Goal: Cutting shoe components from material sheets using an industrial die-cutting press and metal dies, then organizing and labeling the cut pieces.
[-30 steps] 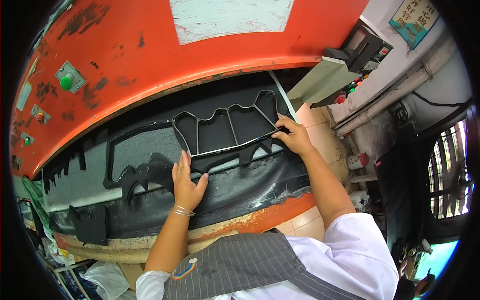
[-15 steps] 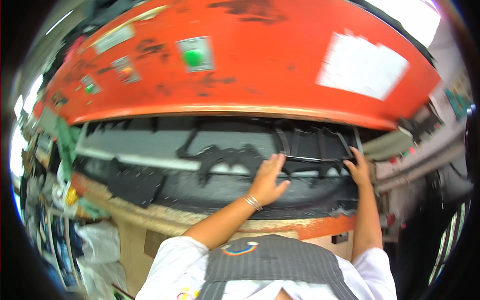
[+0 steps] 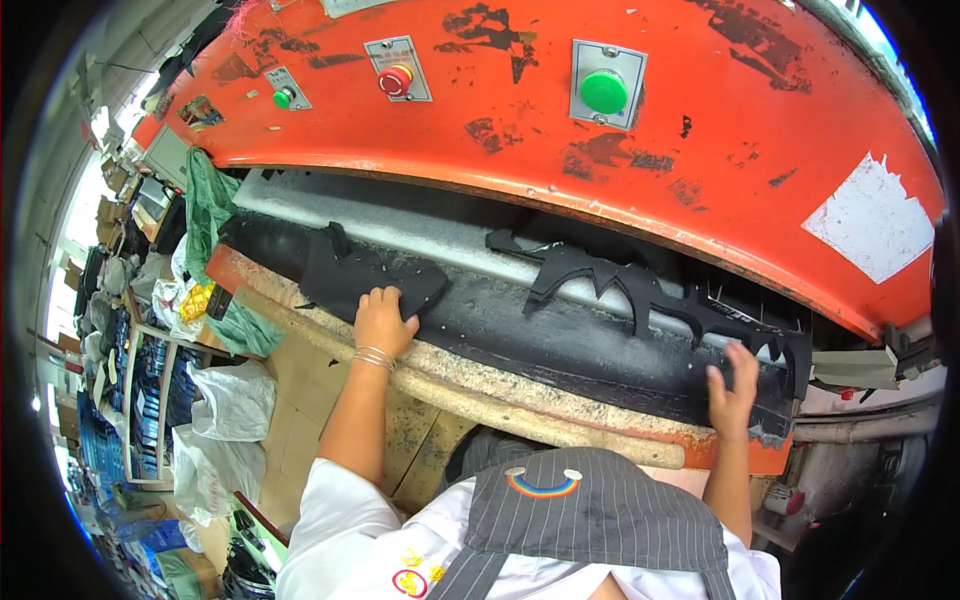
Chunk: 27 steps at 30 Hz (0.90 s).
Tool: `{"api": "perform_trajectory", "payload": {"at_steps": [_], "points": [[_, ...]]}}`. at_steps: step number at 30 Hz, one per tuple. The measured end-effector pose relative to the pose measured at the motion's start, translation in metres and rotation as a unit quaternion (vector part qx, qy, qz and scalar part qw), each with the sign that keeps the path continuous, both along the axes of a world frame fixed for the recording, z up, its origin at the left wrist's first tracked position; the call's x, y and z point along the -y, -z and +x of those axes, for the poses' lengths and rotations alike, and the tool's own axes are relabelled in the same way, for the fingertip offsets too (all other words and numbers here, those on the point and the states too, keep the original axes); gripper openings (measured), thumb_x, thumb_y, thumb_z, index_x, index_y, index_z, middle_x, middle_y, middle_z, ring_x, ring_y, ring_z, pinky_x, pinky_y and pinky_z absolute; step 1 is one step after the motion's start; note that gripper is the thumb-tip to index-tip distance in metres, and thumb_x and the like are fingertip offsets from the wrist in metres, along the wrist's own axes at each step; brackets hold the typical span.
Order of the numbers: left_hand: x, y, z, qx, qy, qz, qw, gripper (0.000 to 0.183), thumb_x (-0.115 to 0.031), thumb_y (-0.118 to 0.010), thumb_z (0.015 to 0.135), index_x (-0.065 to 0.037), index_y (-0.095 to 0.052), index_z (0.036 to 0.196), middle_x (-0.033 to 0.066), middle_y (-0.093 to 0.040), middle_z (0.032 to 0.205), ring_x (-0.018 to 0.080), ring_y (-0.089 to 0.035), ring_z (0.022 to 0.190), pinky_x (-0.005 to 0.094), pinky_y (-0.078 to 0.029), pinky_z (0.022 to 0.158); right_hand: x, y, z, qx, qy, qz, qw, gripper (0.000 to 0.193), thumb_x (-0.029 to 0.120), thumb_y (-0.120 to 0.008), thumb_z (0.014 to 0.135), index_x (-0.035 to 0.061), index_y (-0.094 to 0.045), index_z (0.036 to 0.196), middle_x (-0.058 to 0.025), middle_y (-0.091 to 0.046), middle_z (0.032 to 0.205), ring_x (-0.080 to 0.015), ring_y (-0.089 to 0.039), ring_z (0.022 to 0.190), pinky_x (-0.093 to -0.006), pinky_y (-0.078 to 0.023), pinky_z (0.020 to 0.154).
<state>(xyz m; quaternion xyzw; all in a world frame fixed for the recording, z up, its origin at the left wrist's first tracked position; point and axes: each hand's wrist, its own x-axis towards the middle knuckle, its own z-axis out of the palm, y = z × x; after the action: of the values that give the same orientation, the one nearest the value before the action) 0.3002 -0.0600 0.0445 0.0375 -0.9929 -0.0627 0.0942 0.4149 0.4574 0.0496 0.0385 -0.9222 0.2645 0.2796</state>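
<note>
Nearest my viewpoint is the striped grey apron [image 3: 600,510], with a bare forearm reaching out on either side of it. The left hand [image 3: 385,322] is the one I watch: its fingers lie close together over the near edge of a black, curvy-edged cut piece [image 3: 345,275], thumb set off to the right, and I cannot tell whether anything is pinched beneath. The piece lies beyond those fingers and mostly to their left, on the black covering [image 3: 520,335] just past the worn ledge [image 3: 500,385]; its long axis runs left to right, the right end slightly nearer me. The right hand [image 3: 735,390] is well apart from it, fingers raised and spread, apparently holding nothing, near the black scrap sheet [image 3: 570,268] with arched gaps. Farthest, I see the orange press head [image 3: 400,130] with its push-buttons [image 3: 604,92].
</note>
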Motion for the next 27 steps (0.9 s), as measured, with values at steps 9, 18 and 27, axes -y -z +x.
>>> {"api": "perform_trajectory", "payload": {"at_steps": [9, 18, 27], "points": [[0.040, -0.020, -0.029, 0.094, 0.006, 0.159, 0.983, 0.031, -0.021, -0.072, 0.073, -0.002, -0.071, 0.097, 0.0186, -0.069, 0.082, 0.0305, -0.068, 0.077, 0.0371, -0.053, 0.073, 0.086, 0.000, -0.004, 0.117, -0.221, -0.032, 0.968, 0.030, 0.014, -0.072, 0.076, 0.0020, -0.064, 0.102, -0.0149, -0.063, 0.107, -0.0329, -0.058, 0.100, -0.0404, -0.047, 0.088], [0.041, -0.020, -0.024, 0.102, -0.006, 0.203, 0.974, 0.031, -0.019, -0.075, 0.075, 0.000, -0.070, 0.099, 0.0166, -0.068, 0.076, 0.0218, -0.066, 0.067, 0.0321, -0.051, 0.066, 0.082, 0.010, 0.002, 0.164, -0.224, -0.039, 0.960, 0.024, 0.014, -0.072, 0.077, 0.0032, -0.066, 0.097, -0.0106, -0.066, 0.099, -0.0290, -0.059, 0.095, -0.0381, -0.047, 0.085], [0.039, -0.024, -0.021, 0.129, -0.020, 0.217, 0.967, 0.035, -0.020, -0.076, 0.076, 0.002, -0.070, 0.103, 0.0214, -0.069, 0.087, 0.0296, -0.069, 0.079, 0.0353, -0.053, 0.075, 0.081, 0.013, 0.002, 0.174, -0.222, -0.038, 0.959, 0.020, 0.014, -0.071, 0.077, 0.0029, -0.067, 0.094, -0.0102, -0.066, 0.098, -0.0286, -0.059, 0.094, -0.0381, -0.047, 0.085]]}}
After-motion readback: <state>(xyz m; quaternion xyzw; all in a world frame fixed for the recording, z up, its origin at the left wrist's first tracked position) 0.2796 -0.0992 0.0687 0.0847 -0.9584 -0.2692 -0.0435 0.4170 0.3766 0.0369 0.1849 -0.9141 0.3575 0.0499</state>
